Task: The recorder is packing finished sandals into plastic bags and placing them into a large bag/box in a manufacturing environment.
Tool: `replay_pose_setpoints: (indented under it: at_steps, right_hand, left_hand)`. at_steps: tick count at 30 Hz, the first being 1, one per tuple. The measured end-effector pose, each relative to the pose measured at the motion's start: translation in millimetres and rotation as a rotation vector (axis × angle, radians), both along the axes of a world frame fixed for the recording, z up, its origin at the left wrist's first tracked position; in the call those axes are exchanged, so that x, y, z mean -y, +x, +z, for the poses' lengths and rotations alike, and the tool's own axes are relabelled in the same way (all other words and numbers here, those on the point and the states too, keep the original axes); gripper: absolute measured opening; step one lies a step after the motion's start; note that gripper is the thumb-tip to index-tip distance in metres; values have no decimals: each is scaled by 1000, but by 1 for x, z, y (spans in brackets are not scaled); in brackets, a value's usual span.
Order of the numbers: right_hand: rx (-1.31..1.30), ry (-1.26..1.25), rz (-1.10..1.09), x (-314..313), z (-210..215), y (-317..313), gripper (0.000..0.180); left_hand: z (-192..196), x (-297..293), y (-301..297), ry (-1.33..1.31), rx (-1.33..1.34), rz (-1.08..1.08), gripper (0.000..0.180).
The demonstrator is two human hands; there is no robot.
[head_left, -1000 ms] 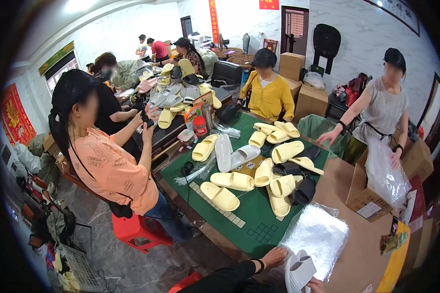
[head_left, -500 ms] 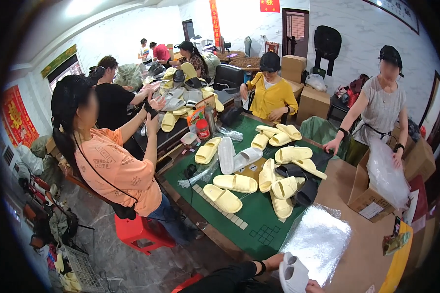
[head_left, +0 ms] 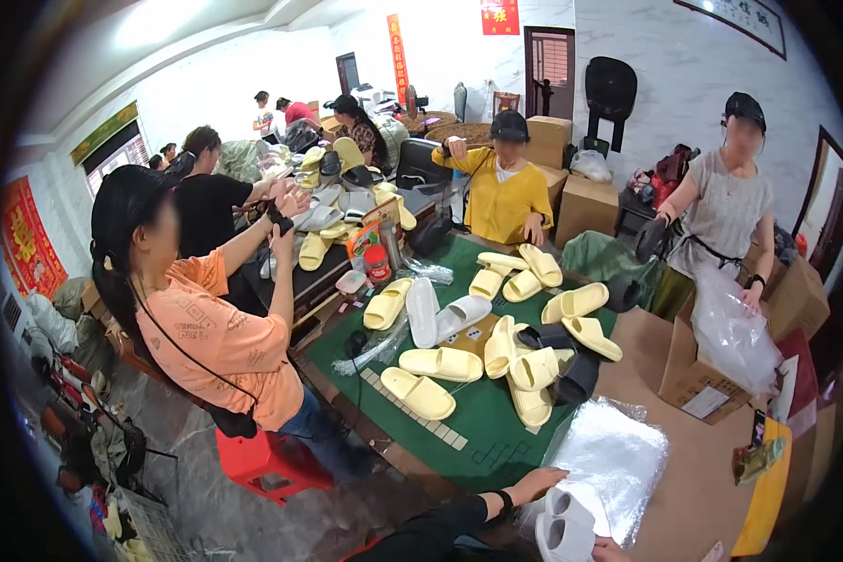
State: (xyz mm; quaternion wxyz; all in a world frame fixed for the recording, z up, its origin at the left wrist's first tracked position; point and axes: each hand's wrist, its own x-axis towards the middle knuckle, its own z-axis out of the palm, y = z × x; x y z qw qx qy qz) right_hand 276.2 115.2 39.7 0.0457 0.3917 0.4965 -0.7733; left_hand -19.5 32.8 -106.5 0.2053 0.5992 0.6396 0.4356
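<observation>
Just above the table's near edge is a pair of pale grey slide slippers (head_left: 566, 530), set side by side. My right hand (head_left: 612, 551) grips them from the right, mostly cut off by the lower rim. Beyond the slippers, my left hand (head_left: 537, 481) reaches out with its fingers stretched at the left edge of a stack of clear plastic bags (head_left: 613, 459). It appears to hold nothing, though its fingertips blend into the shiny film. A dark band circles the left wrist.
Yellow slippers (head_left: 442, 364), black slippers (head_left: 583, 375) and another grey pair (head_left: 463, 315) lie on the green mat (head_left: 496, 459). A cardboard box (head_left: 702, 379) with plastic film stands right. Co-workers stand around the table; a red stool (head_left: 267, 459) is left.
My left hand has moved off the grey slippers to the bags, while the slippers shifted slightly down. At the right, a co-worker has lifted a black slipper; the one in yellow has raised an arm.
</observation>
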Motion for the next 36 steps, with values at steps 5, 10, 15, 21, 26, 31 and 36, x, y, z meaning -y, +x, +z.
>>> replay_pose_setpoints:
  at_steps: [5, 10, 15, 21, 26, 31, 36]
  right_hand:
    - [-96, 598, 353, -37, -100, -7, 24]
    - [-66, 1476, 393, -34, -98, 4, 27]
    - [38, 1518, 296, -6, -46, -31, 23]
    - [28, 1628, 359, 8, -44, -45, 29]
    - [100, 1484, 183, 16, -54, -56, 26]
    - [139, 1436, 68, 14, -59, -57, 29]
    - [238, 1515, 43, 14, -65, -80, 37]
  left_hand:
    - [41, -5, 10, -142, -196, -2, 39]
    - [43, -21, 29, -60, -544, -51, 47]
    - [61, -21, 54, -51, -579, 86, 47]
    - [77, -19, 53, -8, -657, 174, 54]
    - [77, -11, 52, -24, -746, 156, 57]
    - [63, -1, 61, 77, -726, 151, 58]
    - [82, -5, 63, 56, -767, 114, 58]
